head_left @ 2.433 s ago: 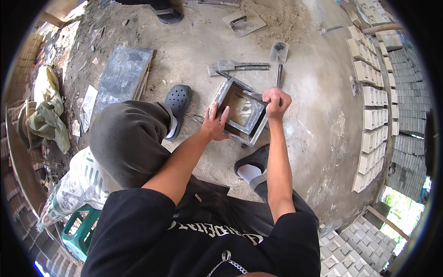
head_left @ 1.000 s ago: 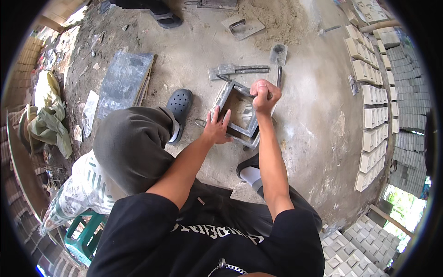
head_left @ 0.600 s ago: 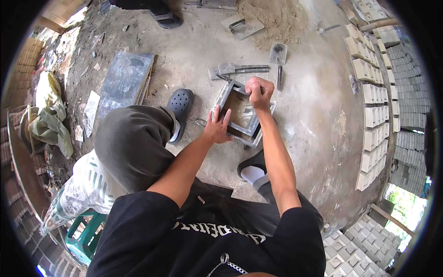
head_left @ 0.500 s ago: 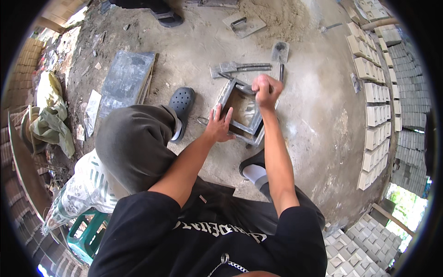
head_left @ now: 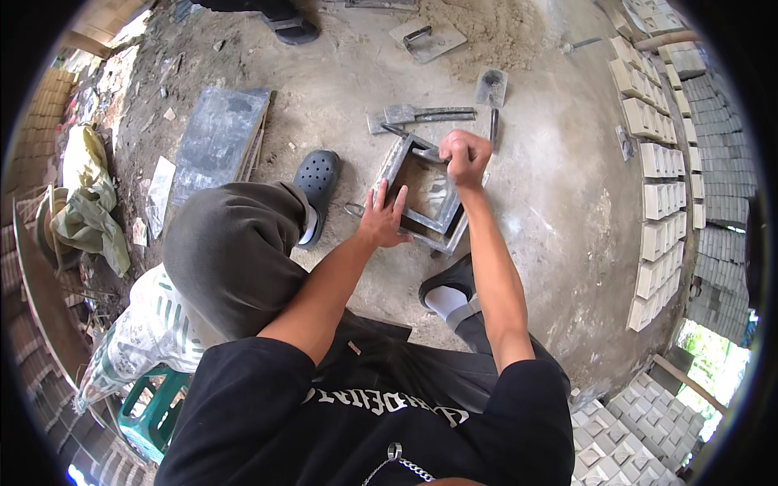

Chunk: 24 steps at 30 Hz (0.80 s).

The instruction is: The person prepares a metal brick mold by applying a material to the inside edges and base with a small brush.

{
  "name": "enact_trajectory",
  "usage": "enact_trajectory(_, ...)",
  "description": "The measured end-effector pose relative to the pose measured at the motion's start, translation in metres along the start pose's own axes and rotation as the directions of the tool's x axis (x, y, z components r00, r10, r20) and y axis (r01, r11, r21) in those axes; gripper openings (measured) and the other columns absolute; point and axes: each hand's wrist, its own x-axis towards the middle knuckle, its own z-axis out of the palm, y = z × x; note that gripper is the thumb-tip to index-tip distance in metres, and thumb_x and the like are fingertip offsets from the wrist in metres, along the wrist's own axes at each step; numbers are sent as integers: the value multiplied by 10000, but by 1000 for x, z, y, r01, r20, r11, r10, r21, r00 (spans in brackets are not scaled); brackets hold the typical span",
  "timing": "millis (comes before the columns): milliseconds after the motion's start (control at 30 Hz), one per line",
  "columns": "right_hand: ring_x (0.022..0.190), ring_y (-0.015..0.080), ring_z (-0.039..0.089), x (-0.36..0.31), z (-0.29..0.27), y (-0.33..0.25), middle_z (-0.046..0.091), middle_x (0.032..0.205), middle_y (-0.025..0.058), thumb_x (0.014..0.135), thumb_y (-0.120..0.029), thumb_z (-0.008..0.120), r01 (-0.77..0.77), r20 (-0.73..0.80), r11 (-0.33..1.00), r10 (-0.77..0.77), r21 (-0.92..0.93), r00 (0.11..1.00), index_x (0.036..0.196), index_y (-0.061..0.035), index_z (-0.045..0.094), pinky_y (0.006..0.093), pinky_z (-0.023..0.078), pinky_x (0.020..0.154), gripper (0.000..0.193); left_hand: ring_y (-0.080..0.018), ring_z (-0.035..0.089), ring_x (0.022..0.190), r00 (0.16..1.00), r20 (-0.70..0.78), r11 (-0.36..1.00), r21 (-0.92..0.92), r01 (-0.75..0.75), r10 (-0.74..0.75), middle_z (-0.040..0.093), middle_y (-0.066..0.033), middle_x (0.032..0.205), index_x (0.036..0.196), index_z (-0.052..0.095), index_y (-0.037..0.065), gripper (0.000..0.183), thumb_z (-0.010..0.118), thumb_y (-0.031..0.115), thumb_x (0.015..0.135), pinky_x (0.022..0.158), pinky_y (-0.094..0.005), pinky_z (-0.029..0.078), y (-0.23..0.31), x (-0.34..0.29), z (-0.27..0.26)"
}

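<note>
A grey rectangular metal mould frame [head_left: 444,219] lies on the concrete floor in front of me, tilted in the view. My left hand [head_left: 382,217] rests on its left side with fingers spread over the rim. At the frame's upper right corner my right hand [head_left: 467,159] is closed in a fist. A short grey metal piece [head_left: 427,152] shows at the left of that fist; what the fingers wrap round is hidden. Just beyond the frame lie long-handled grey metal tools [head_left: 442,114]. A flat plate tool [head_left: 492,87] with a dark handle lies to their right.
A plastering float [head_left: 428,39] lies by a sand heap [head_left: 494,36]. Grey boards [head_left: 223,138] are stacked at the left, near my clogged foot [head_left: 316,182]. Rows of pale moulded blocks [head_left: 660,202] line the right. A green stool [head_left: 152,413] stands lower left. Another person's shoe [head_left: 293,31] shows at the top.
My right fist has shifted slightly left and remains at the frame's corner. A long-handled tool beyond the frame has slid a little to the right. My left hand stays on the rim.
</note>
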Motion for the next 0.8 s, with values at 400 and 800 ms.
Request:
enact_trajectory(400, 471, 119, 470, -2, -1, -20, 505, 523, 59, 841, -80, 486, 70, -111, 998, -68, 10, 991, 556, 26, 484, 276, 365, 457, 304, -494, -82, 1460, 1000, 26, 1000, 0, -5, 5, 222, -218, 1556, 1533, -78, -1, 1274, 660, 686, 755, 1148, -651, 63, -3, -3, 3)
enact_trajectory(800, 465, 125, 472, -6, -6, -1, 501, 516, 57, 872, -119, 483, 118, -169, 993, -117, -4, 979, 547, 10, 474, 287, 375, 457, 350, -505, -85, 1455, 998, 66, 1000, 14, -18, 17, 239, -224, 1555, 1533, -74, -5, 1271, 634, 711, 758, 1152, -644, 47, 4, 3, 0)
